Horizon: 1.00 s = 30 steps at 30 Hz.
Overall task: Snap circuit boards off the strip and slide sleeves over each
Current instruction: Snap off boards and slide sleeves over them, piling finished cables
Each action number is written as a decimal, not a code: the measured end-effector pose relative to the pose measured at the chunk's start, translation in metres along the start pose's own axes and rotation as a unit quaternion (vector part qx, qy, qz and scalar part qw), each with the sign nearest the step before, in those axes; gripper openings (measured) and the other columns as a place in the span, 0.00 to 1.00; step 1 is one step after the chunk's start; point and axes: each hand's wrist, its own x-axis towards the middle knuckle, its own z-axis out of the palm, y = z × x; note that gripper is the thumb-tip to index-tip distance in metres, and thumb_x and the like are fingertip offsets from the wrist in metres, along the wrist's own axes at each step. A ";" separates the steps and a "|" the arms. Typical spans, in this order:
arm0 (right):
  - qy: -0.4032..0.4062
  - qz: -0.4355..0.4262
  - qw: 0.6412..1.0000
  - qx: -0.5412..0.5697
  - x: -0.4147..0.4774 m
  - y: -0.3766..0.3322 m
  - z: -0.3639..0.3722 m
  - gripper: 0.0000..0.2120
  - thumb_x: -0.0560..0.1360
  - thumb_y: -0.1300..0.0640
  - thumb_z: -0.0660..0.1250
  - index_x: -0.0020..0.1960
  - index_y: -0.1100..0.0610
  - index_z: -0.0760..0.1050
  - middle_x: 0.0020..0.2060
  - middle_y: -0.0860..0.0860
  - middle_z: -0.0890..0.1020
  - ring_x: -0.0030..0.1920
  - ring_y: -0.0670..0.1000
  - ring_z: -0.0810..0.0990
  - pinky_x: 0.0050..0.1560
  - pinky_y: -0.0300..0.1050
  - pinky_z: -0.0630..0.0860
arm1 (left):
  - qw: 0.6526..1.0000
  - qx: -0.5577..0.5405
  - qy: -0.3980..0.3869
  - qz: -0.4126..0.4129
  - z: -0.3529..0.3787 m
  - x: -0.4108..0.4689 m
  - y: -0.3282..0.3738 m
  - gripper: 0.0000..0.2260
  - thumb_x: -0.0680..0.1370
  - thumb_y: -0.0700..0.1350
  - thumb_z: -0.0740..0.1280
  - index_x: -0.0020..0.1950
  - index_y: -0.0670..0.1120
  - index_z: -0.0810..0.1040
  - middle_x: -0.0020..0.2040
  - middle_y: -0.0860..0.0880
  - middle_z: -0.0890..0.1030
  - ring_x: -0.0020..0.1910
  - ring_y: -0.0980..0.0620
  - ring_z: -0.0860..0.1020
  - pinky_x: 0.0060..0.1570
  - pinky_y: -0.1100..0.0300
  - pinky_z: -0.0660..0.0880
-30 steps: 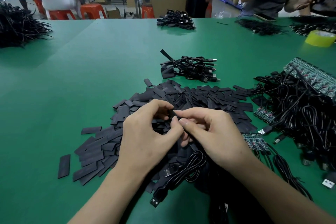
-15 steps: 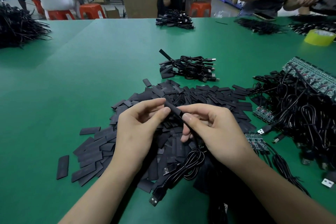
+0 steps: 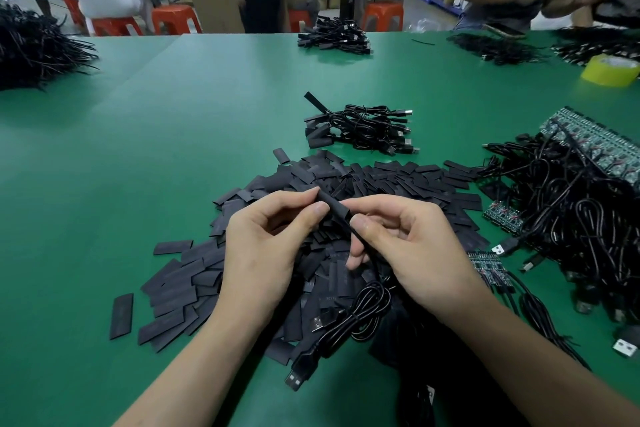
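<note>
Pinching the sleeve (image 3: 334,206) with my left hand (image 3: 266,246), its long axis slants toward my right hand (image 3: 412,250), whose fingers (image 3: 362,224) clamp the cable (image 3: 372,302).

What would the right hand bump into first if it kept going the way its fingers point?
Probably the left hand: the right hand points leftward along the black sleeve both pinch.
</note>
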 end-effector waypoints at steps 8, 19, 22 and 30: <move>-0.002 0.004 1.000 0.013 0.001 0.000 0.000 0.13 0.82 0.63 0.66 0.55 0.47 0.84 0.35 0.54 0.84 0.37 0.56 0.87 0.41 0.41 0.81 | 1.000 -0.029 0.000 0.004 0.002 -0.002 0.002 0.07 0.72 0.46 0.76 0.49 0.50 0.88 0.46 0.47 0.88 0.46 0.53 0.86 0.52 0.58 0.82; -0.007 0.026 0.999 -0.033 0.000 -0.003 0.003 0.12 0.82 0.62 0.65 0.53 0.48 0.84 0.42 0.51 0.88 0.43 0.52 0.88 0.49 0.46 0.83 | 0.997 -0.056 0.024 0.048 0.004 -0.002 0.010 0.07 0.71 0.45 0.77 0.48 0.51 0.87 0.41 0.48 0.87 0.40 0.52 0.86 0.44 0.64 0.80; -0.002 0.012 0.998 -0.058 -0.001 -0.003 0.003 0.12 0.82 0.63 0.66 0.57 0.48 0.82 0.42 0.49 0.88 0.42 0.50 0.88 0.48 0.44 0.82 | 0.997 -0.036 0.029 0.055 0.004 -0.003 0.009 0.08 0.72 0.44 0.78 0.50 0.53 0.88 0.42 0.49 0.87 0.41 0.53 0.85 0.45 0.63 0.80; 0.001 -0.126 0.974 -0.189 -0.006 -0.004 0.002 0.22 0.82 0.61 0.66 0.70 0.40 0.75 0.45 0.43 0.84 0.41 0.42 0.87 0.46 0.33 0.79 | 0.995 0.007 -0.017 0.093 0.004 -0.002 0.008 0.11 0.75 0.43 0.76 0.55 0.55 0.87 0.43 0.53 0.85 0.42 0.58 0.81 0.47 0.66 0.78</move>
